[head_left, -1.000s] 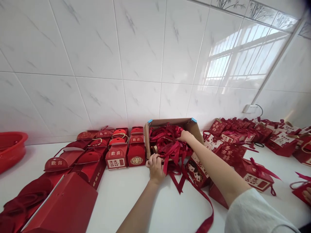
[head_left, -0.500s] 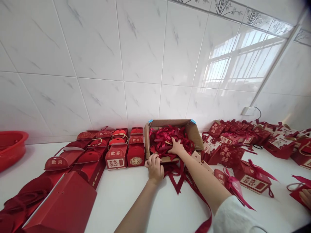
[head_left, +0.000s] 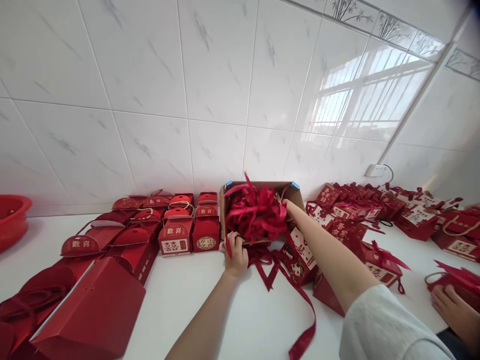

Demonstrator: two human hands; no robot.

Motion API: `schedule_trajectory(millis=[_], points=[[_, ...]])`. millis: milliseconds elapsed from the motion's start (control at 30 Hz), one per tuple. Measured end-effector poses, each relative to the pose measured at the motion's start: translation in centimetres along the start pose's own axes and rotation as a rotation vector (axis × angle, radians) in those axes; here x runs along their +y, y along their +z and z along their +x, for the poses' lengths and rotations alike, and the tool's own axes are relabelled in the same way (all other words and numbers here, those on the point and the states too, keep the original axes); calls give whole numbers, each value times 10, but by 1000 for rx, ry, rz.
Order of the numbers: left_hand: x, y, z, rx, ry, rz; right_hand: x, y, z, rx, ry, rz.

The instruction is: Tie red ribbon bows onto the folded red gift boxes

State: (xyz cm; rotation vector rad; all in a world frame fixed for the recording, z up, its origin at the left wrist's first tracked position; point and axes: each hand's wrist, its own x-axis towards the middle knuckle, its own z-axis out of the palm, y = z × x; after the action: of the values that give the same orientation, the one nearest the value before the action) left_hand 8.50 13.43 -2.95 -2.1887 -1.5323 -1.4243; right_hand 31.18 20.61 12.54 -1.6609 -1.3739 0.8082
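An open cardboard box (head_left: 258, 185) stands against the wall with a tangled heap of dark red ribbons (head_left: 257, 215) in it. My left hand (head_left: 235, 254) is closed over the box's front left corner, with a strand of ribbon at its fingers. At the right side of the box, my right hand (head_left: 290, 210) reaches into the heap; ribbon hides most of its fingers. The heap bulges above the rim, blurred by motion. Loose ribbon (head_left: 300, 290) trails out over the front onto the white table (head_left: 258, 330).
Rows of red gift boxes (head_left: 174, 237) stand left of the cardboard box. More ribboned gift boxes (head_left: 414, 220) crowd the right side. A red basin (head_left: 13, 220) sits at far left. Another person's hand (head_left: 452, 305) touches a red box at lower right.
The ribbon heap has risen and bulged upward. My right hand has shifted right and up, and its fingers are now mostly covered. My left hand stays on the corner.
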Motion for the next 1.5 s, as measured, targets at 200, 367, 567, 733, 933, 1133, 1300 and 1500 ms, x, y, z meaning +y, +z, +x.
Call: schedule_trajectory(millis=[200, 367, 567, 733, 933, 1133, 1300, 1500], points=[[3, 0, 1, 18, -26, 29, -16, 5, 6, 62, -24, -161], [5, 2, 0, 36, -39, 42, -15, 44, -9, -14, -124, -316], [3, 2, -2, 68, -16, 37, 11, 90, -36, -5, -153, -512], [3, 1, -2, 78, 0, 22, -23, 36, -4, 45, -264, -549], [3, 0, 0, 44, -6, 0, -86, -53, 26, 76, -431, -517], [4, 6, -3, 31, 28, 9, -129, -93, 22, 74, -555, -456], [3, 7, -1, 39, 36, 17, -152, -103, 20, 99, -622, -456], [0, 8, -1, 30, 51, -13, -171, -99, 19, 140, -659, -495]])
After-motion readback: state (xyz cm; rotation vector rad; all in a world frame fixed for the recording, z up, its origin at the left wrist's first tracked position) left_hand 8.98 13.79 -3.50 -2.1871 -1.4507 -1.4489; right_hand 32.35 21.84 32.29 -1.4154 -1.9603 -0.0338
